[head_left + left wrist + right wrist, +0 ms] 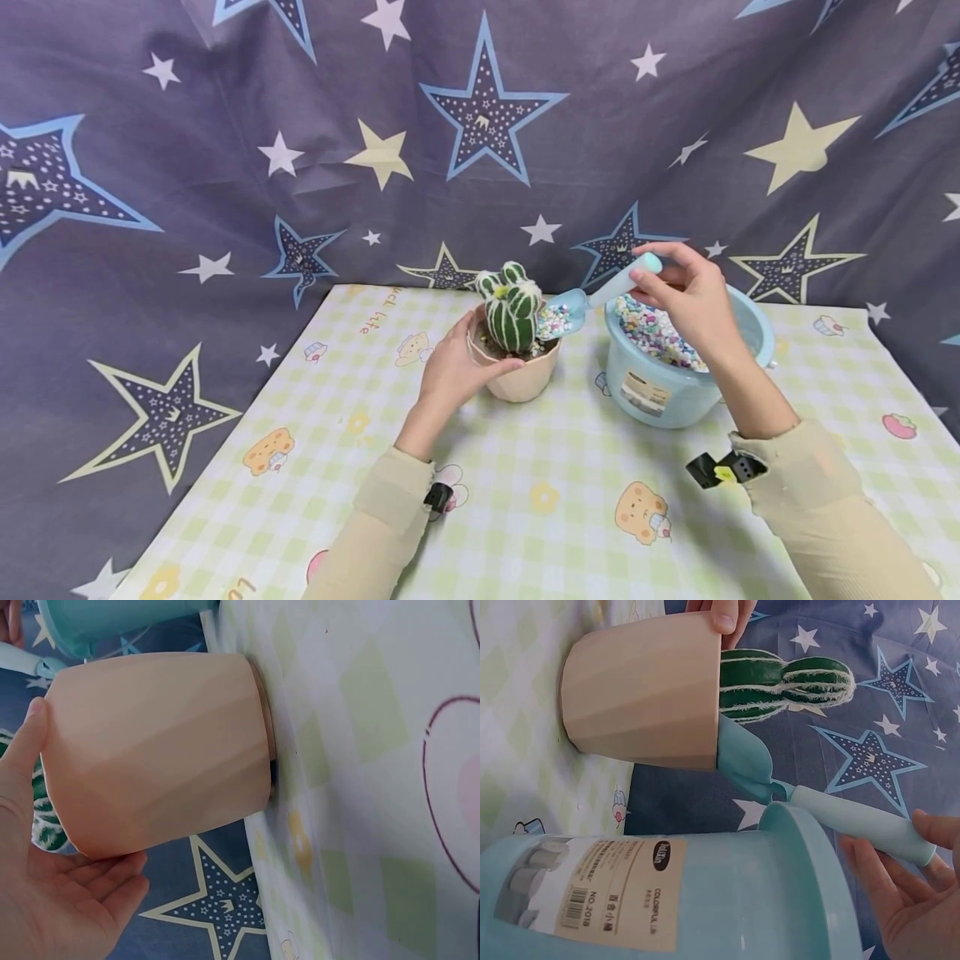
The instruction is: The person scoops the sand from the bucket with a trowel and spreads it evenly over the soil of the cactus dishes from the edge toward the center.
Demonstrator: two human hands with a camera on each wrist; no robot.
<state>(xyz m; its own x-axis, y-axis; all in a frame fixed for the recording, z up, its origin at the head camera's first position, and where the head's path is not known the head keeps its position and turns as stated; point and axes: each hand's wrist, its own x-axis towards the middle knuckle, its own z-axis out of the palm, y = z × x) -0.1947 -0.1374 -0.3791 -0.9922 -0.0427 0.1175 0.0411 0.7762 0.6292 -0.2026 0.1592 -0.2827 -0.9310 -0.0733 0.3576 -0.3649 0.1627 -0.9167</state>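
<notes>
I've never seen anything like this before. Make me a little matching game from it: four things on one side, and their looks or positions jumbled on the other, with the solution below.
Things:
1. Cactus
2. Pot
3. Scoop
4. Bucket

Looks or positions:
A. Tilted, with its blade at the pot
B. Light blue, with a label on its side
C. Green with white stripes
D. Peach-coloured, with the cactus standing in it

Right pairs: 1-C, 2-D, 3-A, 4-B
</notes>
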